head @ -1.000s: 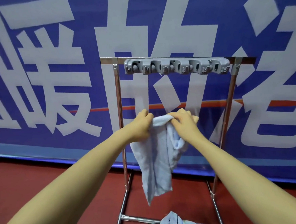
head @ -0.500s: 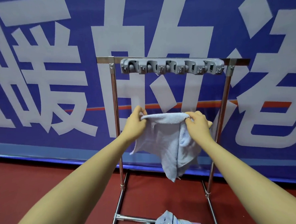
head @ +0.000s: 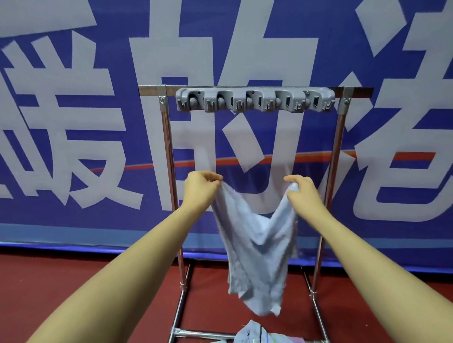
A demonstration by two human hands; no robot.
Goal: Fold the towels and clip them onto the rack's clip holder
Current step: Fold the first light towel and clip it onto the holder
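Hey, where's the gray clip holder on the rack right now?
In the head view the clip holder sits on the rack's top bar, upper center, above the pale towel that the left hand and right hand hold up.

A big blue banner [head: 58, 128] fills the background, splashed with huge pale characters and crossed by a thin orange stripe [head: 145, 167]. Below it runs a lighter blue band [head: 64, 234], and under that lies dark red floor [head: 54, 274].
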